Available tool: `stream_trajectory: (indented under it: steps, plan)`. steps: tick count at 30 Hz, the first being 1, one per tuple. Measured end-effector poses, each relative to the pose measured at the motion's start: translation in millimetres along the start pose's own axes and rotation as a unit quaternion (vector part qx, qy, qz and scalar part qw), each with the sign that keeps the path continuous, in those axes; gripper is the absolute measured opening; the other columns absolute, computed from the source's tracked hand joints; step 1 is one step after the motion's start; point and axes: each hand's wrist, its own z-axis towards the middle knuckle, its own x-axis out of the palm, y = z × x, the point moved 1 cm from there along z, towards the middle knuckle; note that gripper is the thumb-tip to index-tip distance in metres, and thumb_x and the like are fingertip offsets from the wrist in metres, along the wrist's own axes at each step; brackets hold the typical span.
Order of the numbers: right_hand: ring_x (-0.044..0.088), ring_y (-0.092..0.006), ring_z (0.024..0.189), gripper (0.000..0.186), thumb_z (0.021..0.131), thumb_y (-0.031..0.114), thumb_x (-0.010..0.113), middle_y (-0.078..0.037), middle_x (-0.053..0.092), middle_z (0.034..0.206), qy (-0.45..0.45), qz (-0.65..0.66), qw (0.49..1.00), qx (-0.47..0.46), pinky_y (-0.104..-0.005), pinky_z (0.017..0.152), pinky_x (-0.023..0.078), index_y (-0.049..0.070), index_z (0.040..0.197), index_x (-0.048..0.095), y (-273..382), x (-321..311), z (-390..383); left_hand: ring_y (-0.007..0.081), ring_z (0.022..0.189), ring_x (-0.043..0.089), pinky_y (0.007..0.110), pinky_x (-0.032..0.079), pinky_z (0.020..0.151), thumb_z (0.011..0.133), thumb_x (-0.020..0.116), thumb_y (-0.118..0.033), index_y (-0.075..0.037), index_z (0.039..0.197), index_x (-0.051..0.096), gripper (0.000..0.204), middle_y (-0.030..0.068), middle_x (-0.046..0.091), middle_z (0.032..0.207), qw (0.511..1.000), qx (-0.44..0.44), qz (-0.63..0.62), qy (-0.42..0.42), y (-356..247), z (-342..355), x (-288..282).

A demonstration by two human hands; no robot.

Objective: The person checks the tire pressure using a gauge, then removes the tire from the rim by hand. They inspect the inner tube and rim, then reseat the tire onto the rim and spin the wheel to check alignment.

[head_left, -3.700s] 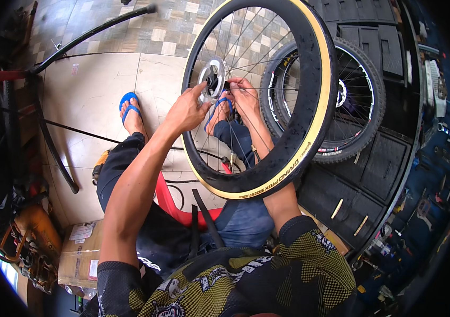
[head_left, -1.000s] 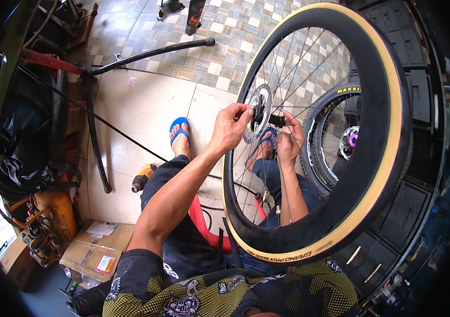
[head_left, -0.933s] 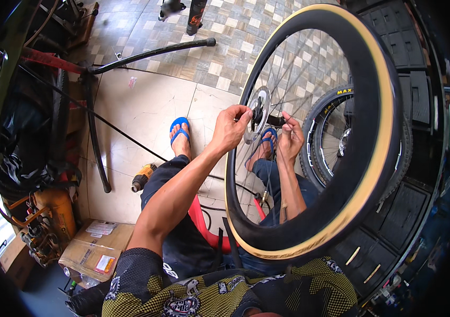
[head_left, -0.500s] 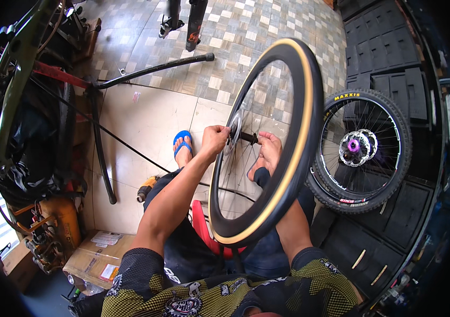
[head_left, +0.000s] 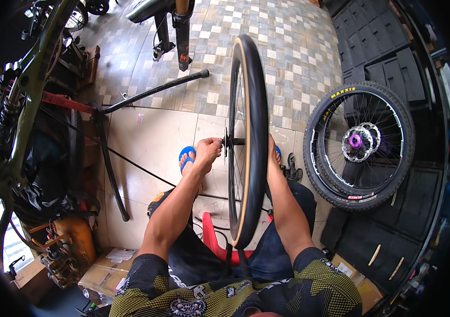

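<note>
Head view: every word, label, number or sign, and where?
Places only, wording not copied.
Knobby tyres: yellow lettering, clear on one.
Same tyres: red mark, too small.
Fork leg: orange marking, too small.
Cardboard box: white labels, too small.
Shirt, trousers: white print, too small.
Held wheel: none legible.

Wheel upright at centre, between forearms; left hand at left end of hub. Wheel pair, overlapping, to right. Bicycle frame far left; cardboard box lower left.
</note>
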Motion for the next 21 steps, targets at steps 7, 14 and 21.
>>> stream_trajectory:
  steps: [7, 14, 21]
  plan:
    - [0.066, -0.0190, 0.094, 0.037, 0.094, 0.008, 0.071, -0.015, 0.072, 0.110, -0.020, -0.006, 1.000, 0.016, -0.0328, 0.082, 0.053, 0.003, 0.127, 0.056, 13.8, 0.7, -10.7, 0.0079, 0.063, 0.055, 0.024, 0.048, 0.057, 0.105, 0.067, -0.021, 0.003, 0.102, 0.073, 0.025, -0.0001, 0.064, 0.078, 0.999, 0.002, 0.040, 0.007, -11.9, -16.3, 2.1]
    - [0.066, -0.0193, 0.092, 0.036, 0.093, 0.008, 0.071, -0.015, 0.071, 0.108, -0.030, -0.022, 0.999, 0.010, -0.0330, 0.080, 0.053, 0.003, 0.126, 0.057, 14.3, -4.4, -12.0, 0.0081, 0.066, 0.057, 0.024, 0.051, 0.060, 0.105, 0.066, -0.020, 0.002, 0.103, 0.072, 0.024, 0.0005, 0.064, 0.079, 0.998, -0.001, 0.062, -0.013, -20.4, -29.4, 14.4]
    - [0.066, -0.0190, 0.089, 0.035, 0.092, 0.007, 0.071, -0.013, 0.071, 0.104, -0.034, -0.029, 0.999, 0.001, -0.0327, 0.078, 0.053, 0.002, 0.125, 0.058, 16.5, -3.6, -16.3, 0.0087, 0.067, 0.059, 0.025, 0.053, 0.062, 0.105, 0.067, -0.021, 0.001, 0.103, 0.073, 0.022, 0.0009, 0.065, 0.080, 0.987, 0.037, 0.154, -0.020, -39.1, -46.8, 17.1]
